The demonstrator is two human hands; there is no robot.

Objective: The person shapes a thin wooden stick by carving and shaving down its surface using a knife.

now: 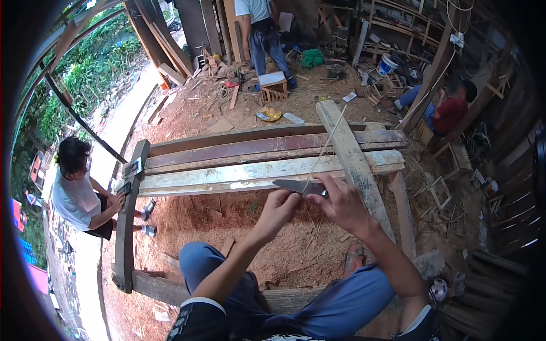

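Observation:
My right hand (339, 203) is closed around a knife (289, 185), its broad grey blade pointing left. A long, thin pale strip (326, 146), looking like bamboo or rattan, curves up and away from the blade across the bench. The fingers of my left hand (278, 215) are pinched together just below the blade, where the strip's lower end runs in. Exactly how the strip sits between the fingers and the blade is partly hidden. Both hands are held over my lap, in front of the near edge of a wooden bench (210, 177).
A thick plank (354, 153) lies across the bench's right side. At its left end, a person in a white shirt (77, 196) rests hands on a beam (126, 233). Another person (263, 34) stands at the back; one in red (452, 108) sits right. Wood shavings (227, 233) cover the ground.

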